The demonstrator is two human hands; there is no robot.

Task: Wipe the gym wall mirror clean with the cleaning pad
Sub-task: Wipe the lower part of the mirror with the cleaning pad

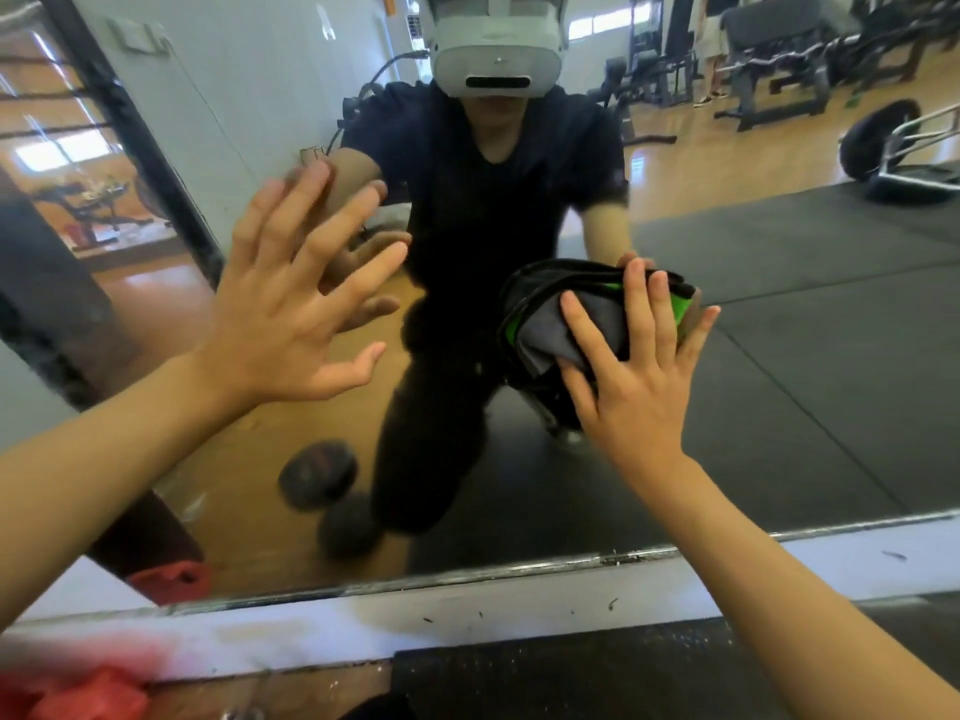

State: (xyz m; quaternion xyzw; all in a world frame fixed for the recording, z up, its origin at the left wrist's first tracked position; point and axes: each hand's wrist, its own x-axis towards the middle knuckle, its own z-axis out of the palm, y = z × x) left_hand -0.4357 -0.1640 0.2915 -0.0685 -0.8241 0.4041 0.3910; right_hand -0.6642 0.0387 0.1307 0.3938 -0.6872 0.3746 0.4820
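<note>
— Hands? Right hand (631, 379) presses the cleaning pad (582, 324) flat on the mirror (779, 356), fingers straight; left hand (291, 304) is spread, holding nothing, probably touching the glass.

— Keep the pressure even; overlap each pass.

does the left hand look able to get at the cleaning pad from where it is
Probably yes. The left hand is spread open on the mirror, with only bare glass between it and the cleaning pad. But the right hand already presses flat over the pad.
</note>
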